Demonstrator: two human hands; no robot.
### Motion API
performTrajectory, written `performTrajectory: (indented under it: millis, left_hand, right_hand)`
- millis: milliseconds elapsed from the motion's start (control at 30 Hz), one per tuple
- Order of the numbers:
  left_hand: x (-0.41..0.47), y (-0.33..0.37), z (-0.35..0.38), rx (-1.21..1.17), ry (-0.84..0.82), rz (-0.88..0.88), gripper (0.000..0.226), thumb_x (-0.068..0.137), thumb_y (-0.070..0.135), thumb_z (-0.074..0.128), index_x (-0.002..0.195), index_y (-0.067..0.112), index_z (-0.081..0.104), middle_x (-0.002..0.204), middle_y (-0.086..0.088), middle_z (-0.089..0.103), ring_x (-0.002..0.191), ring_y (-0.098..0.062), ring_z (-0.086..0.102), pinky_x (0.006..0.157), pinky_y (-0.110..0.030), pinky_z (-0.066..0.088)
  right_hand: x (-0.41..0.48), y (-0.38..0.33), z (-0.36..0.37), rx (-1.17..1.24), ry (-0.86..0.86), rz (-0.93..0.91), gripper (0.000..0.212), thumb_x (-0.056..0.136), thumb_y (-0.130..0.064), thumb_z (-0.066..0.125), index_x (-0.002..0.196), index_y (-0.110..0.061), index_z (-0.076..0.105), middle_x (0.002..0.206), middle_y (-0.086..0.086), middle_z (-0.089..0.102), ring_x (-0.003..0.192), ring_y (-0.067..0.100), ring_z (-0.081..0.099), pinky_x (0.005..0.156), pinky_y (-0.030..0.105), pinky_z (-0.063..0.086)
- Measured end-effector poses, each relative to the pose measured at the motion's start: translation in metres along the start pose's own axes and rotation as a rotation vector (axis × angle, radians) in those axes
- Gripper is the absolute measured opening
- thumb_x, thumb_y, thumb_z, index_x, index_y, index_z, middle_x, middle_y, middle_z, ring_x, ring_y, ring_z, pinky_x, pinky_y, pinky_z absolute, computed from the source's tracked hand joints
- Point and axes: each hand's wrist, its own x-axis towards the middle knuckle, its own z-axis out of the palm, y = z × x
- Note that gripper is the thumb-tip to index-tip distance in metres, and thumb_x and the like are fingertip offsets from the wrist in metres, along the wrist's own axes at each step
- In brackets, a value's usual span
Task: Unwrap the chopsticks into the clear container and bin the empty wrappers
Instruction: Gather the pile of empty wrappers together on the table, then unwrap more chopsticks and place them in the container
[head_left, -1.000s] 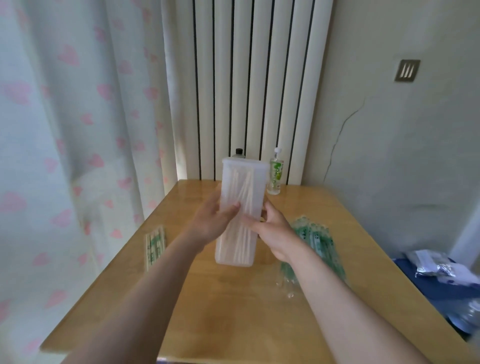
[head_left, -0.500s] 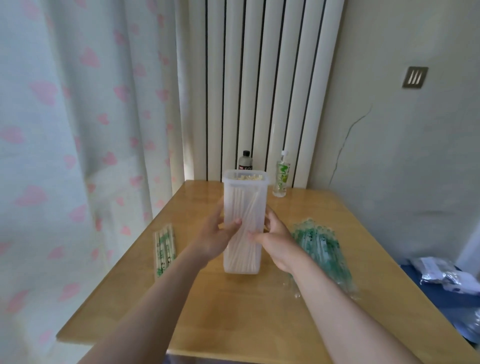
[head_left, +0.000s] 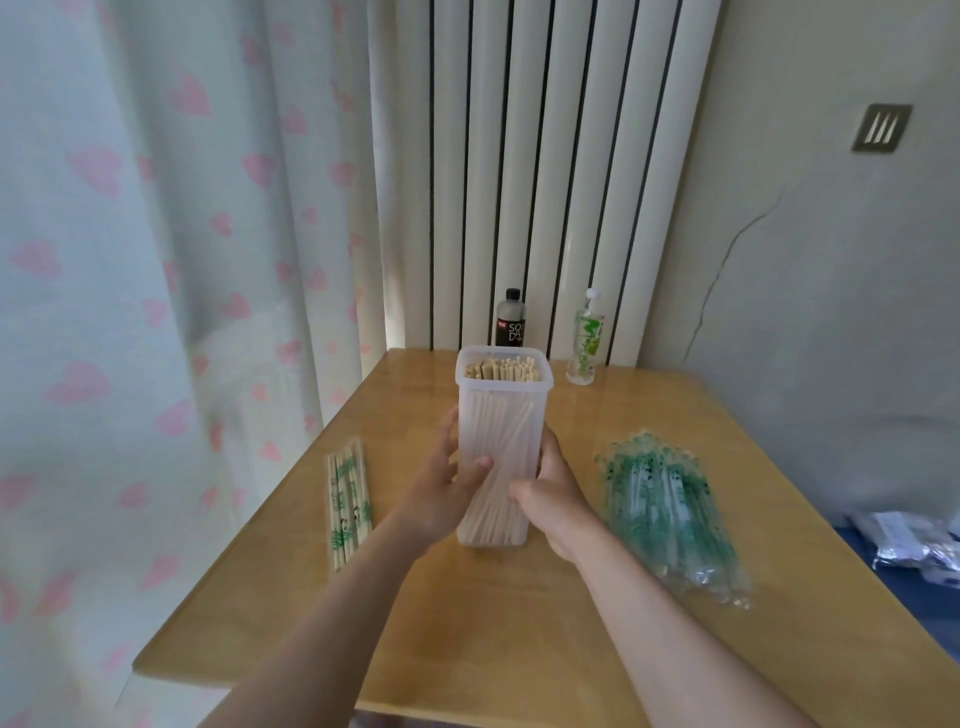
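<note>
Wooden table (head_left: 493, 649), white radiator (head_left: 519, 156) at twelve o'clock, heart-print curtain (head_left: 130, 260) at nine, left hand (head_left: 441, 493) and right hand (head_left: 556, 499) curled round the clear container (head_left: 498, 415) of chopsticks (head_left: 501, 370).

Soft daylight came through the curtain (head_left: 156, 260) on the left, leaving the room evenly lit but dim. A pale sheen lay on the surface (head_left: 519, 649). Wide-angle bending curved the edges; detail was slightly soft throughout.

The tabletop (head_left: 467, 634) is seen as glossy varnished wood; the clear container (head_left: 501, 410) as frosted plastic; the wrappers (head_left: 670, 519) as shiny, crinkled film.
</note>
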Motion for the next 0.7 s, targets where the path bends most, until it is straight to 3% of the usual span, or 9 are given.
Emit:
performTrajectory:
  millis: [167, 233, 333, 433, 467, 533, 600, 700]
  left_hand:
    - [-0.002, 0.001, 0.001, 0.016, -0.002, -0.020, 0.068, 0.098, 0.028, 0.062, 0.153, 0.039, 0.023, 0.130, 0.022, 0.053, 0.119, 0.004, 0.054, 0.087, -0.020, 0.052]
    - [-0.001, 0.000, -0.002, 0.044, -0.009, -0.054, 0.073, 0.098, 0.025, 0.063, 0.155, 0.036, 0.020, 0.133, 0.016, 0.053, 0.123, -0.004, 0.054, 0.093, -0.025, 0.052]
    - [-0.005, -0.002, -0.016, 0.142, 0.051, -0.162, 0.074, 0.098, 0.025, 0.063, 0.157, 0.033, 0.019, 0.141, 0.002, 0.050, 0.125, -0.017, 0.055, 0.099, -0.037, 0.052]
    - [-0.010, -0.002, -0.034, 0.243, 0.211, -0.192, 0.044, 0.100, 0.017, 0.056, 0.142, 0.021, 0.047, 0.114, 0.002, 0.061, 0.088, -0.010, 0.063, 0.069, -0.023, 0.053]
    - [-0.012, -0.003, -0.042, 0.280, 0.282, -0.194, 0.034, 0.099, 0.015, 0.054, 0.133, 0.016, 0.056, 0.104, 0.002, 0.063, 0.082, -0.012, 0.062, 0.066, -0.025, 0.051]
    - [-0.016, -0.011, -0.060, 0.352, 0.378, -0.236, 0.024, 0.096, 0.011, 0.053, 0.117, 0.011, 0.067, 0.097, 0.000, 0.066, 0.085, -0.019, 0.064, 0.070, -0.027, 0.049]
    - [-0.024, -0.021, -0.078, 0.425, 0.414, -0.295, 0.020, 0.093, 0.010, 0.052, 0.104, 0.014, 0.068, 0.092, -0.002, 0.068, 0.085, -0.024, 0.065, 0.073, -0.031, 0.051]
    - [-0.037, -0.038, -0.094, 0.505, 0.421, -0.351, 0.019, 0.090, 0.011, 0.052, 0.097, 0.017, 0.068, 0.086, -0.001, 0.069, 0.080, -0.025, 0.065, 0.075, -0.037, 0.056]
  right_hand:
    - [0.000, -0.003, 0.002, -0.038, 0.000, 0.019, 0.079, 0.084, 0.004, 0.057, 0.145, -0.042, 0.035, 0.123, -0.009, 0.060, 0.114, 0.011, 0.056, 0.098, 0.044, 0.053]
    - [0.004, -0.003, 0.001, -0.115, 0.008, 0.060, 0.069, 0.082, -0.004, 0.058, 0.140, -0.038, 0.041, 0.120, -0.008, 0.062, 0.113, 0.014, 0.058, 0.097, 0.045, 0.054]
    - [0.000, -0.005, 0.002, -0.418, -0.013, 0.242, 0.049, 0.080, -0.019, 0.051, 0.129, -0.020, 0.057, 0.110, 0.002, 0.066, 0.100, 0.023, 0.065, 0.090, 0.044, 0.059]
    - [-0.012, -0.013, 0.007, -0.706, -0.183, 0.456, 0.053, 0.090, -0.020, 0.047, 0.143, -0.012, 0.045, 0.099, 0.012, 0.068, 0.076, 0.026, 0.068, 0.069, 0.034, 0.057]
    - [-0.016, -0.016, 0.011, -0.783, -0.258, 0.523, 0.052, 0.094, -0.022, 0.047, 0.145, -0.011, 0.042, 0.097, 0.014, 0.069, 0.069, 0.024, 0.067, 0.063, 0.031, 0.055]
    - [-0.021, -0.021, 0.023, -0.913, -0.454, 0.626, 0.034, 0.102, -0.026, 0.043, 0.123, -0.002, 0.052, 0.097, 0.013, 0.071, 0.061, 0.020, 0.062, 0.055, 0.028, 0.050]
    - [-0.020, -0.018, 0.041, -0.924, -0.525, 0.602, 0.025, 0.102, -0.022, 0.042, 0.101, 0.000, 0.053, 0.085, 0.012, 0.069, 0.056, 0.018, 0.060, 0.050, 0.028, 0.047]
    - [-0.015, -0.009, 0.069, -0.727, -0.436, 0.394, 0.028, 0.097, -0.009, 0.040, 0.114, 0.006, 0.056, 0.082, 0.016, 0.068, 0.050, 0.020, 0.061, 0.041, 0.027, 0.047]
